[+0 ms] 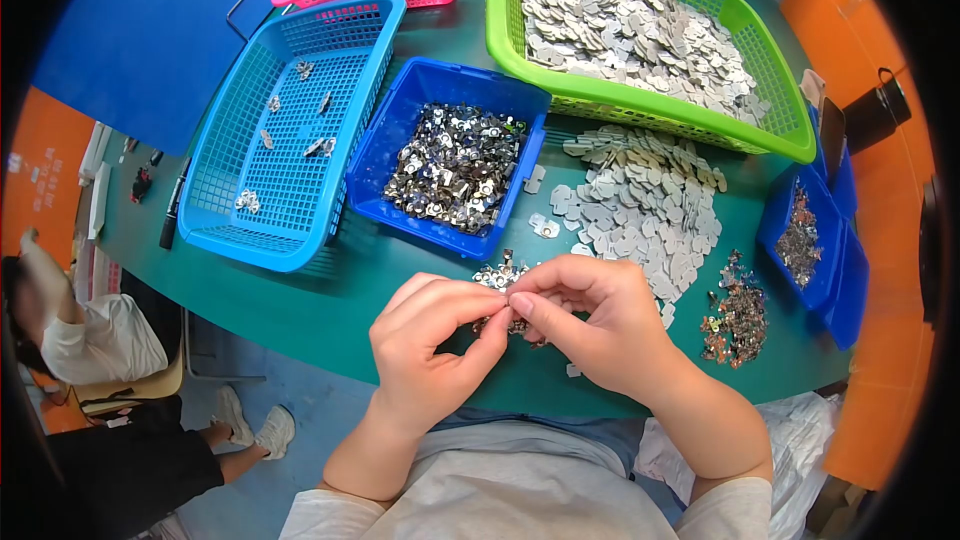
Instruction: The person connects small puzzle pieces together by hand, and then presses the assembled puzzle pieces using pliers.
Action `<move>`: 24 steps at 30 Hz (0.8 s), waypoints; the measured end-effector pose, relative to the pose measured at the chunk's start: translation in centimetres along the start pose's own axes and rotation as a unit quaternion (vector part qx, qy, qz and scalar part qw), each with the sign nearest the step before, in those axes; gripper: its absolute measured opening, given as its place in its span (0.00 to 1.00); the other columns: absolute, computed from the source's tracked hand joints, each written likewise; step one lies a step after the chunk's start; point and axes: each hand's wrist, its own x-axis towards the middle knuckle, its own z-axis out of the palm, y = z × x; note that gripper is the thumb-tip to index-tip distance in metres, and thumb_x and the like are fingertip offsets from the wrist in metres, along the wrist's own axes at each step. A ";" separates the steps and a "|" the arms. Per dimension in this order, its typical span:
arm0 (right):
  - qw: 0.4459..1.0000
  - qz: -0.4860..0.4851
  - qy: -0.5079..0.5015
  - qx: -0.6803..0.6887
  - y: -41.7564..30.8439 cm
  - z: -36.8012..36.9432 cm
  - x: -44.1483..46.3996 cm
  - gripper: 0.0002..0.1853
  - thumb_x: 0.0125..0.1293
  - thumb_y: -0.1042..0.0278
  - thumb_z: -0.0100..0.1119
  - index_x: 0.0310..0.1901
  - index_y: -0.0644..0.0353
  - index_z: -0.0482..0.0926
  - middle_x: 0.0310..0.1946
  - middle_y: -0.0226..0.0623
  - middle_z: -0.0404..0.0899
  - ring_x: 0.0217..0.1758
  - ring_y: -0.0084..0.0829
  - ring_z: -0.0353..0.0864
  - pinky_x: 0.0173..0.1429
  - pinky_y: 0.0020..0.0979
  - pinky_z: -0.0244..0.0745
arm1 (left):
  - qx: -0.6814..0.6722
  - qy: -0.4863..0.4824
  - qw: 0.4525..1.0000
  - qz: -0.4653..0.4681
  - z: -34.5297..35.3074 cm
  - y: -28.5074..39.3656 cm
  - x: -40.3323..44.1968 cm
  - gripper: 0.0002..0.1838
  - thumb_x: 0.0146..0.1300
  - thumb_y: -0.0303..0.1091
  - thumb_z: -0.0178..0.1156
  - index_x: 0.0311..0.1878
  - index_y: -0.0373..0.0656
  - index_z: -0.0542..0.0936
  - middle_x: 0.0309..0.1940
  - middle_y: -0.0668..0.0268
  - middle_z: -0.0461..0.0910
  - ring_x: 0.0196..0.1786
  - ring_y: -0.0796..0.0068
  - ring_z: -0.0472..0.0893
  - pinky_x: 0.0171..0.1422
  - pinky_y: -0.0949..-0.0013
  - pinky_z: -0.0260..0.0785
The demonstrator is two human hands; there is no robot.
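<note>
With closed grip, the left hand [430,335] and right hand [605,325] are pinching a half-hidden part. Much seems left: grey plates [650,205] are lying heaped; what is done is unclear.

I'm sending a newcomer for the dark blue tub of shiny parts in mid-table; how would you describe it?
On the green table, look for the lime-green basket heaped with pale flat plates. The dark blue tub sits left of it, beside the light blue basket, and holds small shiny metal parts. Unlike those two baskets, its walls are solid rather than latticed.
</note>
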 end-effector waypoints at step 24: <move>0.995 0.038 0.019 0.090 -0.1 0.1 0.0 0.06 0.68 0.79 0.61 0.44 0.72 0.81 0.38 0.40 0.85 0.40 0.25 0.88 0.46 0.25 0.85 | -0.027 -0.020 0.999 -0.007 0.2 0.1 0.2 0.06 0.52 0.19 0.69 0.34 0.37 0.86 0.33 0.62 0.87 0.35 0.68 0.83 0.41 0.69 0.72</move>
